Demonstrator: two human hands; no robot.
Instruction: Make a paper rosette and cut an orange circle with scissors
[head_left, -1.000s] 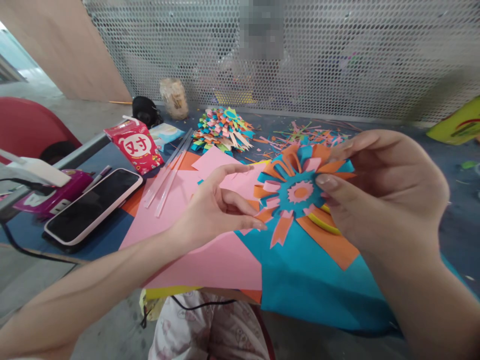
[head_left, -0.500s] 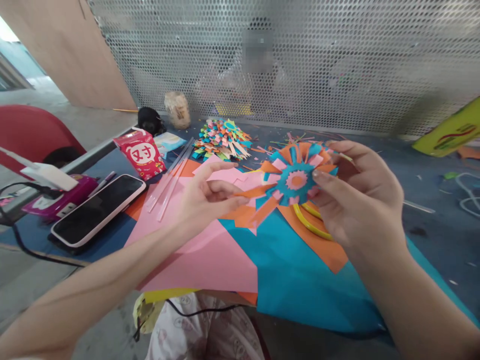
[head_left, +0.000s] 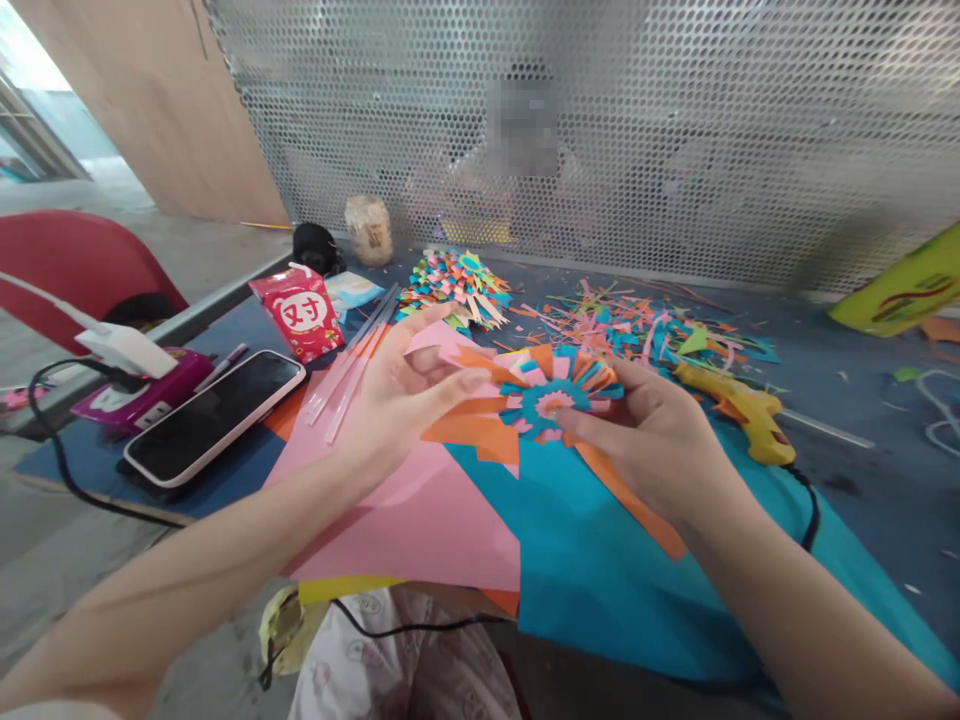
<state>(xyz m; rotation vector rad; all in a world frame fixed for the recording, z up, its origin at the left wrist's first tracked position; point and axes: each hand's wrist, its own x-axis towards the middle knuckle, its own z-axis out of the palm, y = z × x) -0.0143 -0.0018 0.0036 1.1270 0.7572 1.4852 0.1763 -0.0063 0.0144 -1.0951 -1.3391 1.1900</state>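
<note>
A paper flower [head_left: 551, 395] of blue, orange and pink cut strips is held low over the coloured sheets. My right hand [head_left: 645, 435] grips it from the right, thumb pressed near its pink centre. My left hand [head_left: 401, 395] pinches one of its orange petals at the left edge, fingers curled. Under both hands lie a pink sheet [head_left: 420, 510], a blue sheet [head_left: 600, 560] and an orange sheet [head_left: 480, 440].
A yellow glue gun [head_left: 739, 410] lies right of the flower, its cord running off the table edge. Paper scraps [head_left: 637, 325] and finished flowers [head_left: 457, 280] lie behind. At left sit a phone [head_left: 217, 415], red packet [head_left: 300, 310], clear glue sticks [head_left: 356, 360]. A perforated metal screen [head_left: 675, 140] stands at the back, with a person behind it.
Both hands brought the flower down and toward me. My left hand closed onto an orange petal. The glue gun came into view.
</note>
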